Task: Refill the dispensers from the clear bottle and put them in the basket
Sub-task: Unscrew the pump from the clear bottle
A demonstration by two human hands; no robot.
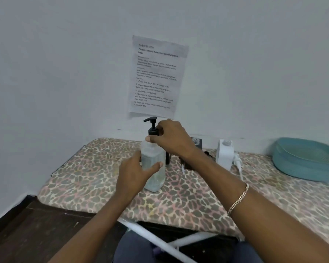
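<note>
1. Pale wall behind, with a printed sheet [158,76] taped to it; below it a counter [188,196] under a leopard-print cover.
2. Clear bottle [153,168] with a black pump top [152,126] stands upright on the counter, left of centre and towards the far edge. It looks filled with a cloudy, pale liquid.
3. Left hand [135,171] wraps the bottle's body from the near-left side, thumb across the front face; grasping, steadying it.
4. Right hand [169,139] reaches in from the right, fingers pinched around the black collar of the pump, thumb on the bottle's shoulder. Wrist is arched above the cap; a chain bracelet [238,200] sits on that forearm.
5. Step in hand, by my reading: turning the pump collar, either opening or closing. Which way cannot be told.
6. White dispenser [224,155] stands to the right, apparently open at the top, its white pump [238,164] lying beside it. A dark dispenser [197,144] sits behind the right wrist, mostly hidden.
7. Teal basket [304,160] rests at the far right, well apart from the bottle; no dispensers seen in it.
8. Next move likely calls for a firm left-hand hold while the right twists, keeping the bottle upright so nothing spills.
</note>
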